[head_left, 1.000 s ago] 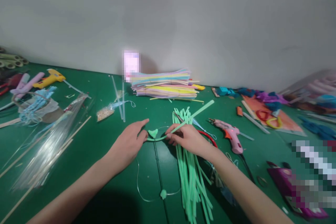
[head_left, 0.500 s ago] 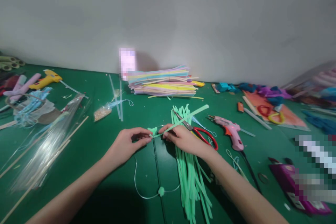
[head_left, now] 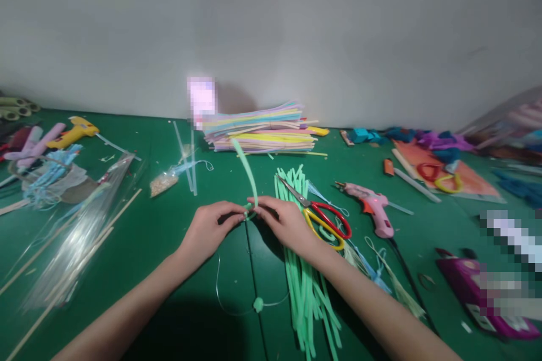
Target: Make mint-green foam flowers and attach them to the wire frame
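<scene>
Between my two hands is a green pipe cleaner [head_left: 246, 172], its near end bent into a small loop and its free end standing up toward the wall. My left hand [head_left: 214, 225] pinches the looped end between thumb and fingers. My right hand [head_left: 283, 223] grips the same pipe cleaner just beside it, fingers closed. A thin clear cord curves below the hands to a small green fuzzy ball [head_left: 258, 304] on the table. Under my right forearm lies a bundle of green pipe cleaners [head_left: 302, 304], with red-and-yellow-handled scissors [head_left: 326, 217] resting on it.
A pink glue gun [head_left: 372, 206] lies to the right, a purple case [head_left: 474, 293] nearer. Colourful pipe cleaner bundles [head_left: 262, 142] lie by the wall. At left are a yellow glue gun [head_left: 74, 131], clear plastic sleeves [head_left: 80, 242], thin sticks and a bag of beads [head_left: 164, 183].
The pipe cleaner's free end has swung from pointing right to standing up and leaning left. My right hand has moved slightly left and turned, closer to the left. The scissors' yellow handle now shows.
</scene>
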`<act>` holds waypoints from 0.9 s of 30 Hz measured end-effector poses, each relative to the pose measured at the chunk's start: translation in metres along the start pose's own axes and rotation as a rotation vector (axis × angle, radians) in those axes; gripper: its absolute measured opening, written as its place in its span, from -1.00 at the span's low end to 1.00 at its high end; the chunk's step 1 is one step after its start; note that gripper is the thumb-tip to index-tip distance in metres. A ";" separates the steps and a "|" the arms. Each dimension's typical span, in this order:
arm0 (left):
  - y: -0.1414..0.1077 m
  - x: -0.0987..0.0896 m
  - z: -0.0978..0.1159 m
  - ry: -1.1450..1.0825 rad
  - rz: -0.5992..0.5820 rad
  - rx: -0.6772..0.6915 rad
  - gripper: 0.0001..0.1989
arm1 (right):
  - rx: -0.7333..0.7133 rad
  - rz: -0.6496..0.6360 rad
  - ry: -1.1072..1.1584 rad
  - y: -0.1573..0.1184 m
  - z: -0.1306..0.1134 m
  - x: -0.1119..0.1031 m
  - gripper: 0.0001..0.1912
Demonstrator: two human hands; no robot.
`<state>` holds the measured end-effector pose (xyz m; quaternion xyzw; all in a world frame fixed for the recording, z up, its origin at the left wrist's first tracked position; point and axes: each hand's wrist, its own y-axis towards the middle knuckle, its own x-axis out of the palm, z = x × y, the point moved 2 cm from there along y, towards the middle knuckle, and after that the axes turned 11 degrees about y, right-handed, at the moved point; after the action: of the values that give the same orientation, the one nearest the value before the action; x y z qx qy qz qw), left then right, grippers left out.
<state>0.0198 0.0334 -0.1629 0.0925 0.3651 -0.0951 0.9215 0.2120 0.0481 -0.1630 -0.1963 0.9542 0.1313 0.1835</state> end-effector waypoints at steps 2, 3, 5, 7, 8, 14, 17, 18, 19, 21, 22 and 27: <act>0.000 0.001 0.000 0.002 0.003 0.007 -0.88 | -0.002 0.068 -0.001 -0.002 0.001 0.004 -0.82; 0.000 0.001 -0.001 0.002 0.004 0.008 -0.89 | -0.003 0.095 -0.002 -0.003 0.001 0.006 -0.85; 0.000 0.001 -0.001 0.001 0.009 0.006 -0.89 | -0.009 0.132 -0.005 -0.005 0.001 0.008 -0.92; 0.000 -0.001 -0.002 0.002 0.016 0.005 -0.90 | -0.020 0.152 -0.005 -0.006 0.001 0.009 -0.97; 0.000 -0.002 -0.003 0.005 0.019 0.007 -0.91 | -0.025 0.160 -0.004 -0.007 0.001 0.009 -0.98; -0.001 -0.008 -0.006 0.020 0.038 0.005 -0.89 | -0.025 0.179 0.015 -0.007 0.002 0.007 -0.97; 0.000 -0.008 -0.007 0.021 0.048 -0.001 -0.88 | -0.023 0.164 0.016 -0.007 0.003 0.007 -0.96; 0.000 -0.008 -0.008 0.020 0.050 -0.003 -0.88 | -0.023 0.160 0.014 -0.006 0.003 0.008 -0.94; 0.000 -0.008 -0.008 0.019 0.052 -0.005 -0.88 | -0.022 0.156 0.011 -0.006 0.004 0.008 -0.93; 0.000 -0.008 -0.008 0.014 0.053 -0.011 -0.87 | -0.021 0.151 0.007 -0.006 0.003 0.009 -0.91; 0.000 -0.008 -0.008 0.012 0.054 -0.013 -0.87 | -0.021 0.149 0.005 -0.007 0.003 0.009 -0.91; 0.003 -0.009 -0.008 0.002 0.056 -0.018 -0.88 | -0.021 0.151 0.010 -0.008 0.001 0.009 -0.89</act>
<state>0.0087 0.0389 -0.1621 0.0946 0.3641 -0.0660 0.9242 0.2083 0.0384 -0.1686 -0.1263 0.9657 0.1540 0.1664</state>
